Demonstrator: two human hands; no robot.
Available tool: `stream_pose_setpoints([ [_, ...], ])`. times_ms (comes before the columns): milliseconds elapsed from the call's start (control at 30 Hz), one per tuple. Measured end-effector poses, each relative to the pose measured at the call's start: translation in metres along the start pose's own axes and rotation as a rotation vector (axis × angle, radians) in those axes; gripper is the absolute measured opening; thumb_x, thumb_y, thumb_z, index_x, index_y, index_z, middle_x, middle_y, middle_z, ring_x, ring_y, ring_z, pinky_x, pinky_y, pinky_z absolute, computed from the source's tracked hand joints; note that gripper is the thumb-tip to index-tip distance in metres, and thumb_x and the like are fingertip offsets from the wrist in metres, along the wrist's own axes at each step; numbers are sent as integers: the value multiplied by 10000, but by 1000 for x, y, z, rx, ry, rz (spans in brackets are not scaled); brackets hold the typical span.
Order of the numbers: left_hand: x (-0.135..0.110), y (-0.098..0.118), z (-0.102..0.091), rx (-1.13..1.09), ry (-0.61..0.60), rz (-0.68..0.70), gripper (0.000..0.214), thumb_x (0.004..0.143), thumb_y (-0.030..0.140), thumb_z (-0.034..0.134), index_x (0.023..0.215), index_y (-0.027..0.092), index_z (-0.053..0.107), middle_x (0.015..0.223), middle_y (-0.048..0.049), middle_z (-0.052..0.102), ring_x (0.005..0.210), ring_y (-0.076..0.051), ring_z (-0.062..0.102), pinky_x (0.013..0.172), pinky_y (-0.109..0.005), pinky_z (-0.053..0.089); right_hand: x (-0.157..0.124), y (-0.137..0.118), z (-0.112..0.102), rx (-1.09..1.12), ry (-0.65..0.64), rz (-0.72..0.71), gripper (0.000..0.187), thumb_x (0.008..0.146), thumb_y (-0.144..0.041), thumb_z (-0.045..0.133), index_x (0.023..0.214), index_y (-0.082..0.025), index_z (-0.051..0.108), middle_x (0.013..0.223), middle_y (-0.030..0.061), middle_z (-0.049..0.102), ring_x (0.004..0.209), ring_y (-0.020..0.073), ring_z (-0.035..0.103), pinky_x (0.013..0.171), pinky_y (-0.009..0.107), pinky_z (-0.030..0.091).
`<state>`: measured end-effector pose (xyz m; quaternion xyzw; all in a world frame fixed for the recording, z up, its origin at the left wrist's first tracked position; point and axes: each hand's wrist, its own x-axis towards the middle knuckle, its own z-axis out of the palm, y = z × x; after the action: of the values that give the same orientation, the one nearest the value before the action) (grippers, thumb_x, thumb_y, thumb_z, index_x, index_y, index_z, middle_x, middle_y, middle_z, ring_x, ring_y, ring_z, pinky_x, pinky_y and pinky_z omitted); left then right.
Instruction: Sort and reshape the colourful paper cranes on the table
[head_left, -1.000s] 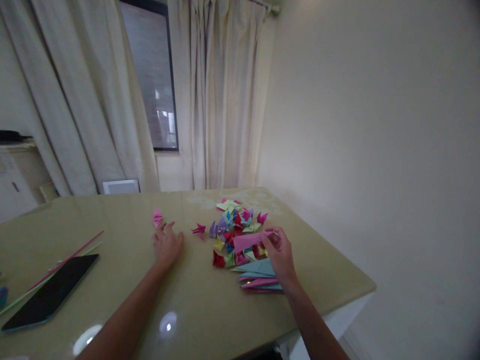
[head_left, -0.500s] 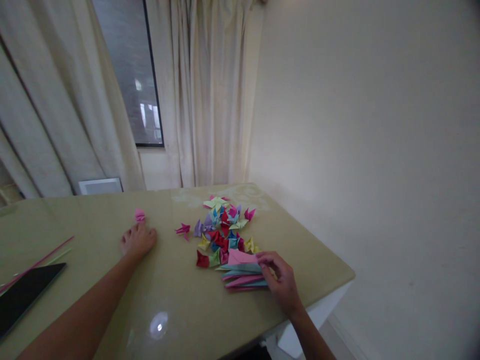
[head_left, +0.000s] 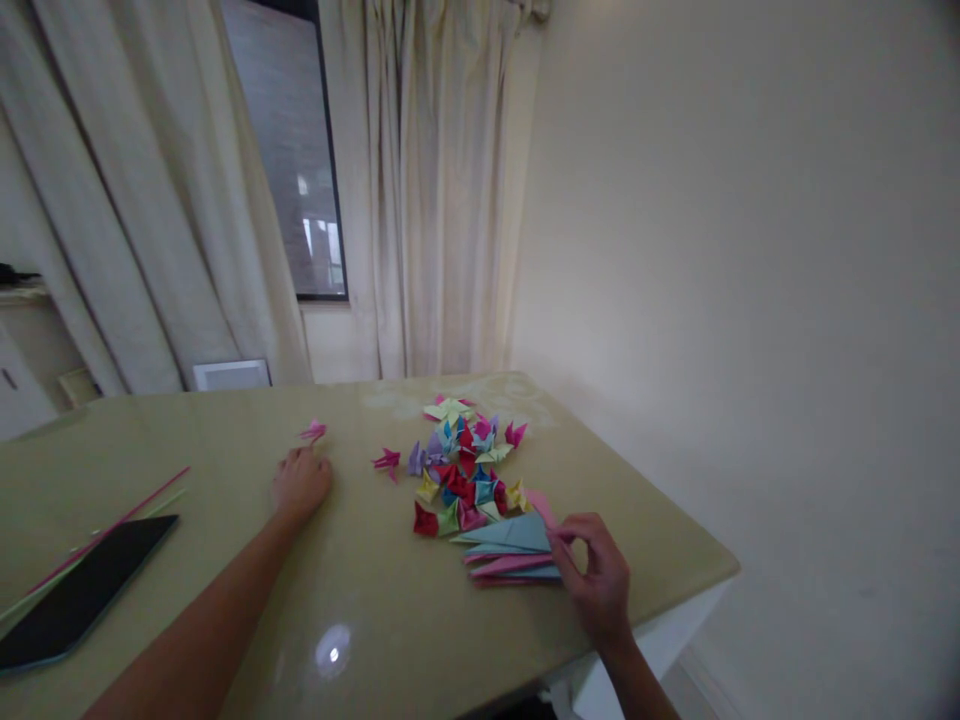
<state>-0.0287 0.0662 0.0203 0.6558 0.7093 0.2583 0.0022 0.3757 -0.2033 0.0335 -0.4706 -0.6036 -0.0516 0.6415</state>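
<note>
My left hand (head_left: 301, 482) rests palm down on the table, its fingers spread a little and holding nothing. Just beyond its fingertips stands a small pink paper crane (head_left: 315, 430). On the right, my right hand (head_left: 596, 570) pinches a pink folded paper (head_left: 541, 508) between thumb and fingers, lifted and tilted at the edge of a stack of folded papers (head_left: 510, 545) in light blue and pink. A pile of small folded paper cranes (head_left: 465, 465) in many colours lies behind the stack. One magenta crane (head_left: 387, 459) sits apart at the pile's left.
A black tablet-like slab (head_left: 90, 590) lies at the table's left, with thin pink and green sticks (head_left: 127, 515) alongside. The table's (head_left: 375, 620) right edge runs close to the wall (head_left: 735, 300). Curtains (head_left: 442, 200) and a window (head_left: 289, 150) are behind.
My left hand has drawn back slightly from the pink crane, whose wings now show. My right hand has pulled the pink paper off the stack's top, baring a light blue one. The view has shifted left.
</note>
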Motion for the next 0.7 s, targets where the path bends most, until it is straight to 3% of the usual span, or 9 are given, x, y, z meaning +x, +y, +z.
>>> stream_pose_setpoints([
  [100, -10, -3, -4, -48, 56, 37, 535, 930, 322, 400, 1345, 52, 604, 1345, -248, 646, 1281, -341, 615, 1121, -467, 464, -4, -2, -2, -112, 63, -135, 118, 915, -167, 726, 963, -275, 739, 931, 73, 686, 877, 254, 672, 732, 396, 581],
  [200, -23, -6, -9, -234, 101, 82, 502, 933, 394, 428, 1281, 103, 644, 1275, -195, 689, 1022, -282, 721, 983, -419, 558, -4, -4, -4, -197, 21, -267, 273, 953, -127, 662, 1122, -319, 757, 1004, 78, 727, 951, 272, 683, 810, 443, 569],
  [300, -33, -2, -17, -357, 139, 64, 413, 924, 418, 470, 1157, 169, 703, 1130, -132, 748, 835, -250, 721, 871, -401, 580, 8, -12, 2, -255, -172, -343, 392, 1009, -128, 564, 1299, -344, 716, 1026, 77, 749, 954, 266, 684, 860, 453, 544],
  [400, -41, 10, -24, -386, 195, 102, 339, 927, 425, 502, 1053, 211, 733, 1026, -93, 767, 777, -230, 694, 808, -361, 571, 29, -19, 18, -308, -443, -346, 318, 1036, -186, 565, 1262, -324, 741, 970, 74, 744, 904, 248, 664, 837, 407, 532],
  [500, -50, 27, -28, -461, 259, 288, 338, 963, 424, 487, 1070, 226, 739, 981, -73, 763, 741, -203, 674, 765, -327, 567, 42, -16, 40, -359, -641, -339, 194, 1028, -224, 619, 1109, -293, 781, 883, 56, 719, 850, 227, 639, 796, 353, 518],
  [567, -58, 39, -29, -517, 301, 428, 337, 988, 408, 488, 1139, 228, 730, 956, -66, 761, 739, -190, 677, 769, -315, 575, 45, -10, 51, -387, -700, -317, 161, 1021, -221, 635, 1043, -277, 784, 890, 53, 716, 852, 224, 636, 793, 342, 517],
  [700, -83, 69, -30, -581, 298, 669, 261, 1016, 352, 531, 1112, 240, 746, 1002, -82, 775, 875, -188, 727, 848, -313, 603, 44, -8, 65, -344, -614, -225, 201, 1033, -189, 587, 1118, -260, 755, 1035, 83, 723, 970, 253, 647, 888, 401, 534],
])
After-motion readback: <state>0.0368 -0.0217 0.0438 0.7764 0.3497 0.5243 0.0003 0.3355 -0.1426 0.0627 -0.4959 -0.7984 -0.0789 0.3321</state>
